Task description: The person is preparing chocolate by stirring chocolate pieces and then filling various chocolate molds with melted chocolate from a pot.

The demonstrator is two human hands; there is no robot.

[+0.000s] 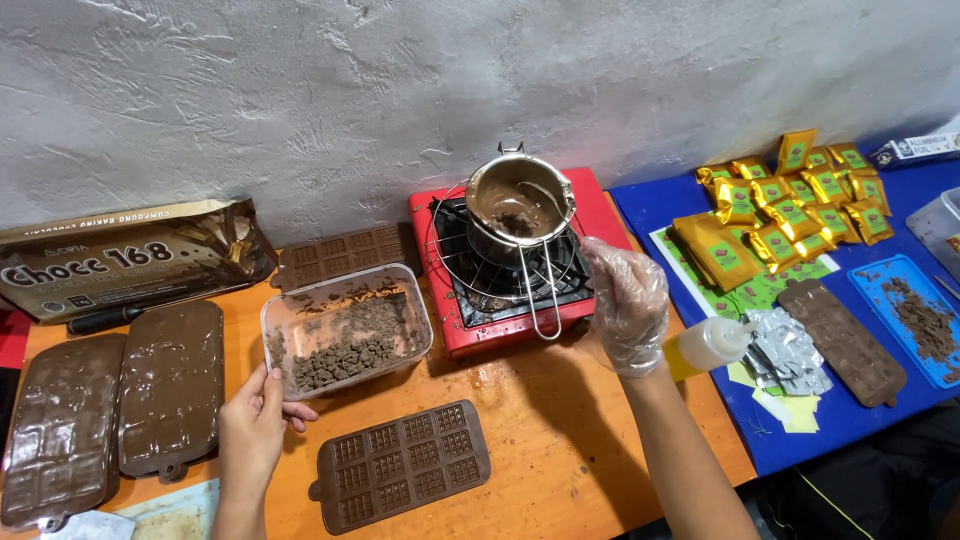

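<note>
Resting on the orange bench [560,420], the left hand [255,425] touches the near corner of a clear tub [345,335] of chocolate crumbs, fingers [300,412] loosely curled, gripping nothing. The gloved right hand [625,305] closes its fingers near the wire handle [540,290] of the melting pot [518,208] on the red stove [600,215]; whether it grips it cannot be told.

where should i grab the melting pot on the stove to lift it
Take the pot by its long wire handle, which juts toward you over the front edge of the red stove. Come from the front, where the gloved right hand already is. The bowl holds melted chocolate and sits on a wire rack, probably hot.
</note>
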